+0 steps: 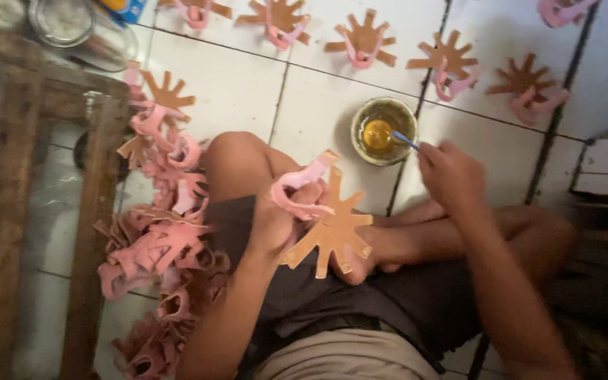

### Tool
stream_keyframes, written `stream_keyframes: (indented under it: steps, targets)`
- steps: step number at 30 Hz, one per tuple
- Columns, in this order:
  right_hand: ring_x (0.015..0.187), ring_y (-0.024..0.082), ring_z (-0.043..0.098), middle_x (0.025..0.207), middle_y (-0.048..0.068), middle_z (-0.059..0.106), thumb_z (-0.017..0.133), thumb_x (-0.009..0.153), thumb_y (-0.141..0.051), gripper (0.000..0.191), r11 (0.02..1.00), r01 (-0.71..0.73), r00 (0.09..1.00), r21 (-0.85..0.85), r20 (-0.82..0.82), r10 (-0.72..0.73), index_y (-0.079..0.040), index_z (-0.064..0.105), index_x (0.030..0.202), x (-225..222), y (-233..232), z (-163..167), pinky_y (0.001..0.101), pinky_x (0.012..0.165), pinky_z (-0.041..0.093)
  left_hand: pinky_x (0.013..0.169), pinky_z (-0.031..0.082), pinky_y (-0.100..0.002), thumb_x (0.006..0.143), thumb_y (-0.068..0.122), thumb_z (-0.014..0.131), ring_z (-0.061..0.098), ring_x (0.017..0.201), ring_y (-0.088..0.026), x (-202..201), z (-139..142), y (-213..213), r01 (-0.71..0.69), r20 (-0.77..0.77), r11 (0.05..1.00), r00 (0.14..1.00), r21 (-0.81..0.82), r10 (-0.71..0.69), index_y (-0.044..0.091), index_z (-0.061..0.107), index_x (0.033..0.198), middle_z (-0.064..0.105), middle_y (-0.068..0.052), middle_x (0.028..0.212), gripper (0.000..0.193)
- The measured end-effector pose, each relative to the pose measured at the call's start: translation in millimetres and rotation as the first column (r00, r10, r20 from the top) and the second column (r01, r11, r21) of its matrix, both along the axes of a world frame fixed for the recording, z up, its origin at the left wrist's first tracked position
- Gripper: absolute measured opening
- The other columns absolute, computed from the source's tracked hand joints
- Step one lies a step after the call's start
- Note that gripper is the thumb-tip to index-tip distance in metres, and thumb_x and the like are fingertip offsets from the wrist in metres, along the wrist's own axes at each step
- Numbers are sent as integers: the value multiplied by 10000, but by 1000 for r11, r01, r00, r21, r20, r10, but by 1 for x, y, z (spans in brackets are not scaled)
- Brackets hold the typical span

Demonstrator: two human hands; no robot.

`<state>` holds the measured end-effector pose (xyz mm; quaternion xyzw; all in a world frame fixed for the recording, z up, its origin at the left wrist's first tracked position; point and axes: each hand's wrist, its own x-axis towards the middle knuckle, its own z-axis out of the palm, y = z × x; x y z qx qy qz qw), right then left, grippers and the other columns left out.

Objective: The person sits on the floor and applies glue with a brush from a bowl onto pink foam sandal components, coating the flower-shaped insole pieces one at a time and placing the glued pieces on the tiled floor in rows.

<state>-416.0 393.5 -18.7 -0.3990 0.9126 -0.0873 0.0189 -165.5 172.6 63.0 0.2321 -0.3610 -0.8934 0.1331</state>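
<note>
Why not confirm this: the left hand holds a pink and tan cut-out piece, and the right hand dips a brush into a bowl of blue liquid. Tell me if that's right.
Not quite. In the head view the bowl holds amber-yellow liquid, not blue; only the brush handle is blue. The rest stands: the left hand holds the pink and tan cut-out piece, and the right hand dips the brush.

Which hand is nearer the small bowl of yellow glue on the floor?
Right. The right hand holds a blue brush dipped into the bowl; the left hand holds a pink-and-tan cutout piece farther away.

White tiled floor point(233, 91), pink-and-tan cutouts point(364, 41) in a row, heaped cutouts point(160, 246), glue bowl point(384, 130)
</note>
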Motion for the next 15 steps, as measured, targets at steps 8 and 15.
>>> stream_keyframes:
  steps: [8, 15]
  targets:
    - [891, 219, 663, 1011, 155, 706, 637, 1125, -16, 153, 781, 326, 937, -533, 293, -190, 24, 726, 1243, 21, 95, 73, 299, 842, 524, 735, 628, -345, 900, -36, 501, 645, 717, -138, -22, 33, 10, 26, 66, 999, 998, -35, -24, -163, 599, 1204, 656, -60, 915, 343]
    - [824, 178, 634, 937, 118, 678, 666, 951, 93, 232, 642, 236, 955, -730, 297, -14, 42, 717, 1172, 107, 41, 124, 247, 696, 489, 708, 510, -250, 779, -146, 524, 474, 730, -70, -39, 57, 32, 171, -248, 961, 943, -216, -223, -186, 524, 1436, 439, 43, 824, 659]
